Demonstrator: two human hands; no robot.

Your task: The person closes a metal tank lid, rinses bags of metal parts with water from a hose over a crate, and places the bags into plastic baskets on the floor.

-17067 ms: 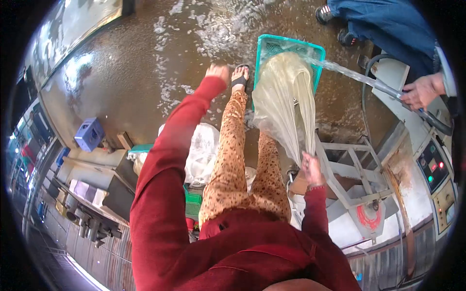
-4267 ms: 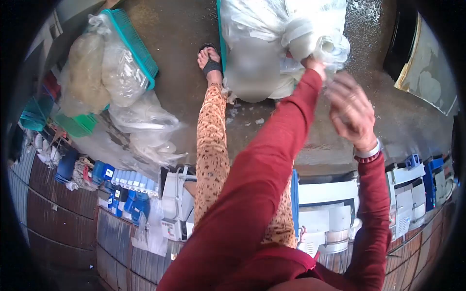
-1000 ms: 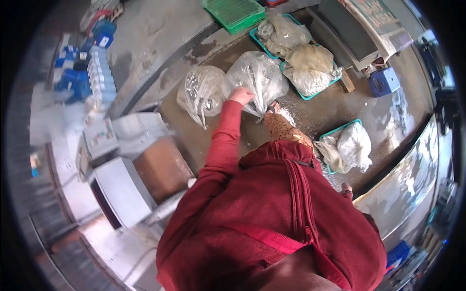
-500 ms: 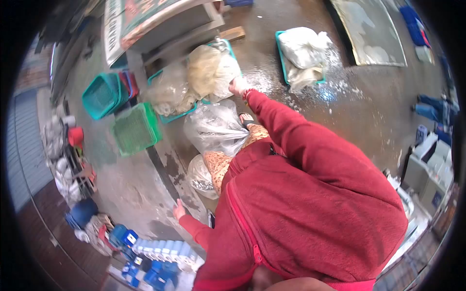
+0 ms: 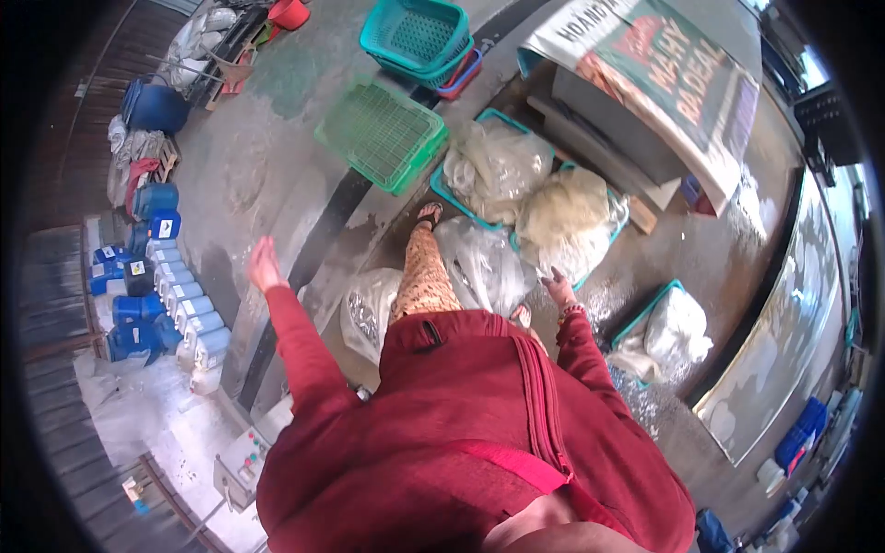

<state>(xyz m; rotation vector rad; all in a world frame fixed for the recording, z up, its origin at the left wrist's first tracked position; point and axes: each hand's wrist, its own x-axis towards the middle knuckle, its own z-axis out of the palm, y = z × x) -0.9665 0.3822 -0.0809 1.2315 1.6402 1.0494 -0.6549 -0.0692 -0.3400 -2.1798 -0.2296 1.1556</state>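
My right hand point(image 5: 558, 289) is beside the teal basket that holds a yellowish, bulging plastic bag point(image 5: 562, 210). Its fingers look apart with nothing in them; whether they touch the bag I cannot tell. Out to the left, my left hand point(image 5: 265, 264) hangs over the floor with fingers stretched and holds nothing. In front of my body is a clear plastic bag point(image 5: 487, 263), close to my legs. Another clear bag with dark contents point(image 5: 371, 311) lies to the left of my leg. A second filled bag point(image 5: 498, 170) rests in the neighbouring teal basket.
Green crates point(image 5: 383, 136) and stacked teal baskets point(image 5: 417, 37) stand ahead. A box-like stand point(image 5: 636, 101) with a printed cover is at the upper right. One more basket with a white bag point(image 5: 676, 330) sits on the wet floor. Several jugs point(image 5: 189, 304) line the left.
My view has turned to the right, so things have shifted and rotated. My right hand has come away from the bag's edge, and one foot has stepped forward. My left arm is stretched farther out.
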